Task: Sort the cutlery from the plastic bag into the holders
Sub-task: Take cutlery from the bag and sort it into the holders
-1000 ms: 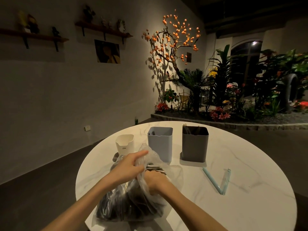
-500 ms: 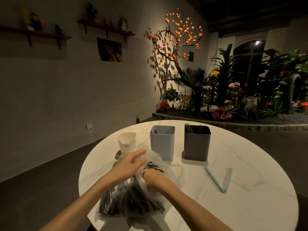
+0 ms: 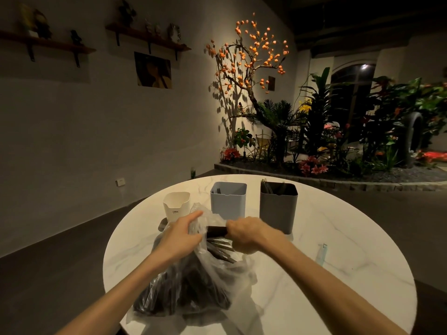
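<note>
A clear plastic bag (image 3: pixel 193 286) full of dark cutlery lies on the near side of the round white table (image 3: pixel 338 286). My left hand (image 3: pixel 180 236) pinches the bag's opening at its top edge. My right hand (image 3: pixel 249 234) grips a dark piece of cutlery (image 3: pixel 216 231) whose end sticks out at the bag's mouth. Behind the bag stand three holders: a white one (image 3: pixel 176 205), a light blue one (image 3: pixel 228 199) and a dark grey one (image 3: pixel 278 206) with dark utensils inside.
A light blue clip (image 3: pixel 322 253) lies on the table right of my right forearm. The table's far and right edges drop to a dark floor. A planted bed with an orange-lit tree (image 3: pixel 251 68) fills the back of the room.
My right hand has come up and out of the bag to the right, holding a dark piece of cutlery. My left hand stays on the bag's opening.
</note>
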Action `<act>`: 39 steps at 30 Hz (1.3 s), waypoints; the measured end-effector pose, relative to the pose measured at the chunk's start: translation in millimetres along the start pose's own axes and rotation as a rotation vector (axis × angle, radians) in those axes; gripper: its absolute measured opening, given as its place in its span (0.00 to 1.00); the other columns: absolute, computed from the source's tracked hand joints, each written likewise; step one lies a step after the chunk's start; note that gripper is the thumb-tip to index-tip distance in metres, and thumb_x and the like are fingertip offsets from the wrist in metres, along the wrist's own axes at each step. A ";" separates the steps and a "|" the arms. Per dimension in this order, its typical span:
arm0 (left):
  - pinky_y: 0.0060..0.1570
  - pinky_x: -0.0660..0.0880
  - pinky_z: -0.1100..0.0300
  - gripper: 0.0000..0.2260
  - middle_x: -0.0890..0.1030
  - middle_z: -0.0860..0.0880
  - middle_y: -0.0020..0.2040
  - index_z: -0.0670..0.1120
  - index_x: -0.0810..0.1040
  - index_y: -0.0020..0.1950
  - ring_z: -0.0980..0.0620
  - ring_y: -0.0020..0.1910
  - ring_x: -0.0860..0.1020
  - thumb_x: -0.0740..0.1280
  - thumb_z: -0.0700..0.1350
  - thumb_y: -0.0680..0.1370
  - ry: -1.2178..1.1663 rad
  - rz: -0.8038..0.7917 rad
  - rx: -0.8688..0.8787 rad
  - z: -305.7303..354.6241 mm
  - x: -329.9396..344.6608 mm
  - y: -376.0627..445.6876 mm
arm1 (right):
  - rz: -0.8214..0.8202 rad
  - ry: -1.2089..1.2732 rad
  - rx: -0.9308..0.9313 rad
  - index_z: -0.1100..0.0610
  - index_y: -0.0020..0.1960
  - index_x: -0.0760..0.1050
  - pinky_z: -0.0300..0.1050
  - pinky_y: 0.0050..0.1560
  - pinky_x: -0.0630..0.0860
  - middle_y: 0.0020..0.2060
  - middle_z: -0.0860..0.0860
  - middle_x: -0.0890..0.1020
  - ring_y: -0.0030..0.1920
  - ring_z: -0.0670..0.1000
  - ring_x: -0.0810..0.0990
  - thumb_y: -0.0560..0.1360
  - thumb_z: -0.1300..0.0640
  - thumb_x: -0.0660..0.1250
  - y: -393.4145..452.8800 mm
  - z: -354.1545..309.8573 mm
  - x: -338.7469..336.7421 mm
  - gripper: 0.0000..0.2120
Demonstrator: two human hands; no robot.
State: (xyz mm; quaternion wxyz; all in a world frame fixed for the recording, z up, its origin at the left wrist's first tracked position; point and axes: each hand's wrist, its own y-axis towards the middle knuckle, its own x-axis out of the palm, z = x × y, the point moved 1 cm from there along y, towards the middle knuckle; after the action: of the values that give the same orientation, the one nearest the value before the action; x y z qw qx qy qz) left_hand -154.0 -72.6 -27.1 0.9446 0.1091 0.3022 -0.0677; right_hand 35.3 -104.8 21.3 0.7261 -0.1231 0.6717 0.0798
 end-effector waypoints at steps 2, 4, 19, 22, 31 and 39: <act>0.72 0.65 0.34 0.28 0.67 0.48 0.76 0.61 0.69 0.74 0.40 0.77 0.62 0.67 0.40 0.77 -0.028 0.010 -0.002 4.4 5.3 1.6 | -0.053 0.067 0.015 0.56 0.64 0.73 0.42 0.41 0.74 0.48 0.53 0.79 0.42 0.49 0.76 0.83 0.57 0.60 -12.3 18.2 -7.8 0.11; 0.73 0.66 0.39 0.27 0.66 0.47 0.76 0.54 0.69 0.76 0.41 0.77 0.61 0.65 0.35 0.79 -0.059 0.008 -0.020 5.9 11.0 5.8 | -0.116 0.178 0.036 0.55 0.64 0.73 0.43 0.46 0.74 0.50 0.53 0.79 0.45 0.49 0.75 0.84 0.56 0.58 -28.1 40.2 -13.5 0.11; 0.58 0.78 0.57 0.08 0.85 0.47 0.56 0.46 0.87 0.51 0.47 0.59 0.81 0.73 0.49 0.77 -0.302 -0.529 -0.055 40.8 70.1 13.0 | -0.022 1.166 0.095 0.58 0.53 0.72 0.34 0.29 0.64 0.35 0.50 0.71 0.30 0.43 0.66 0.84 0.53 0.58 -71.2 122.2 9.8 0.09; 0.56 0.79 0.53 0.13 0.84 0.41 0.55 0.39 0.85 0.53 0.43 0.56 0.82 0.76 0.47 0.75 -0.448 -0.686 -0.088 44.8 72.3 22.4 | 0.009 1.338 0.073 0.61 0.57 0.73 0.34 0.29 0.64 0.36 0.49 0.72 0.30 0.43 0.67 0.84 0.53 0.59 -55.4 116.2 29.9 0.12; 0.66 0.73 0.42 0.20 0.82 0.38 0.62 0.39 0.75 0.66 0.39 0.62 0.80 0.65 0.51 0.79 -1.027 -0.463 -0.294 43.7 112.1 74.8 | 0.074 1.512 0.110 0.58 0.57 0.73 0.37 0.27 0.62 0.36 0.48 0.72 0.29 0.44 0.66 0.84 0.51 0.59 3.5 83.8 91.3 0.10; 0.49 0.82 0.44 0.07 0.83 0.40 0.43 0.41 0.75 0.47 0.40 0.50 0.85 0.62 0.42 0.82 -1.423 -0.366 -0.413 24.1 146.3 101.2 | 0.127 1.579 0.189 0.51 0.59 0.82 0.54 0.61 0.78 0.52 0.54 0.85 0.54 0.54 0.84 0.80 0.49 0.67 31.2 104.6 112.8 0.11</act>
State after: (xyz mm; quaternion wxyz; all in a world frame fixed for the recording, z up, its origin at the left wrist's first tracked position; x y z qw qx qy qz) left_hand -2.7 10.3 -76.9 0.8864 -0.1916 -0.3597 -0.2194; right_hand 136.1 -50.6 -86.2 0.0373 -0.0426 0.9973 -0.0473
